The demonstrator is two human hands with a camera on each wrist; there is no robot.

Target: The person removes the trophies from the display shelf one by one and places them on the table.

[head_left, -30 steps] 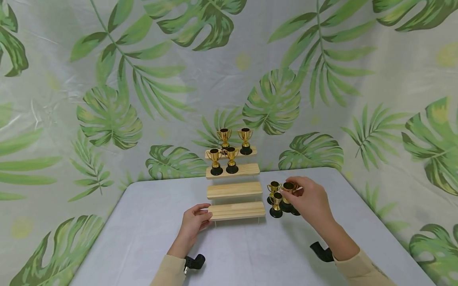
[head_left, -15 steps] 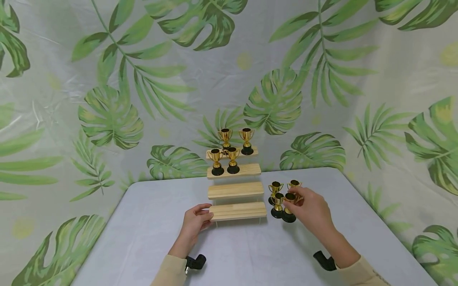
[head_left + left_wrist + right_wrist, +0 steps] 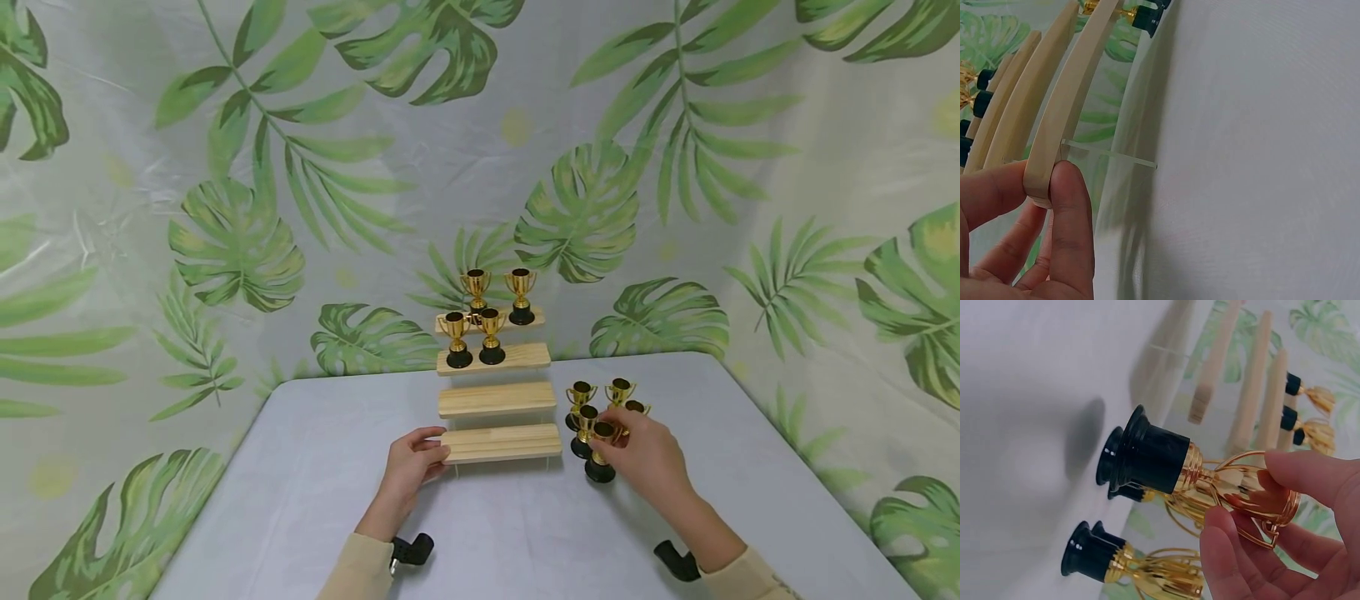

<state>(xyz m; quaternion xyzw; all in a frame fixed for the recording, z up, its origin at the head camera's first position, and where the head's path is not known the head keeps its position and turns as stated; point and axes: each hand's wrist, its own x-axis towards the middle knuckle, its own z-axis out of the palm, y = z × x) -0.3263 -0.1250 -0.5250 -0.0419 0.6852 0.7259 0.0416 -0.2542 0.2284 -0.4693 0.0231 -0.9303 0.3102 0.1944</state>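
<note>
left hand (image 3: 411, 471): thumb and forefinger pinch the left end of the front tier (image 3: 501, 444); a light, steadying grip suits.
four-tier wooden display stand (image 3: 497, 402): open room on both lower tiers, and right of the paired trophies (image 3: 491, 340) second from top.
loose gold trophies (image 3: 585, 433): clustered close behind; handles could snag.
held gold trophy (image 3: 1150, 459): upright, seemingly just off the tabletop (image 3: 757, 475); best eased nearer the person first.
right hand (image 3: 648, 450): thumb and fingers curled round its cup; table's right edge well apart.
</note>
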